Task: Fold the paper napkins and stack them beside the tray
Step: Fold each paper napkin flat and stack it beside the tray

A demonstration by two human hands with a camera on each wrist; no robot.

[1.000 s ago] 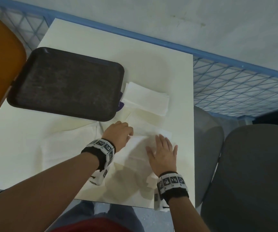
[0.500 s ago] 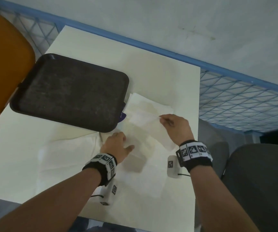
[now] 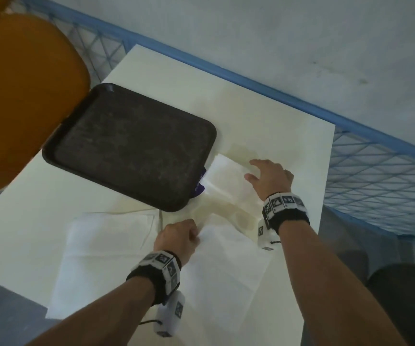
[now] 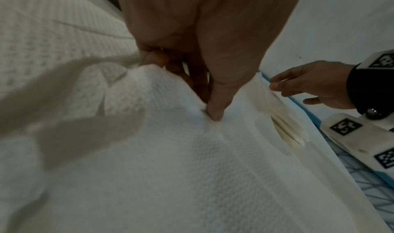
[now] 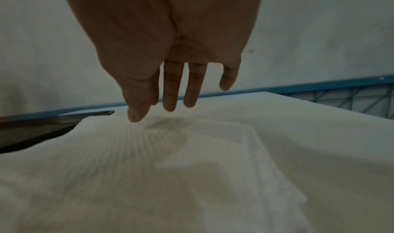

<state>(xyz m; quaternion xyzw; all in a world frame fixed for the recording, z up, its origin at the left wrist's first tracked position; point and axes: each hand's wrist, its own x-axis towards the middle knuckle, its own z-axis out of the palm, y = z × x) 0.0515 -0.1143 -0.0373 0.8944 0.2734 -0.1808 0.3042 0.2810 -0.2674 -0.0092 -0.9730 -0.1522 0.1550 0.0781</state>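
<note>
A dark brown tray [image 3: 126, 146] lies on the cream table [image 3: 264, 116]. Right beside its near right corner sits a stack of folded white napkins [image 3: 226, 178] [image 5: 202, 143] [image 4: 285, 127]. My right hand [image 3: 251, 171] [image 5: 177, 105] hovers over the stack's right edge, fingers straight and spread, holding nothing. My left hand [image 3: 196, 236] [image 4: 211, 111] pinches the far corner of an unfolded napkin [image 3: 226, 265] [image 4: 192, 169] lying flat at the table's near edge. A second unfolded napkin [image 3: 101, 245] lies to its left.
An orange chair back [image 3: 21, 101] stands left of the table. A blue mesh railing [image 3: 376, 176] runs behind and to the right. A grey chair seat [image 3: 406, 295] is at the lower right. A purple tag [image 3: 199, 186] peeks from under the tray's corner.
My right hand carried the folded napkin up to the stack beside the tray and let it go. My left hand took hold of the unfolded napkin's corner.
</note>
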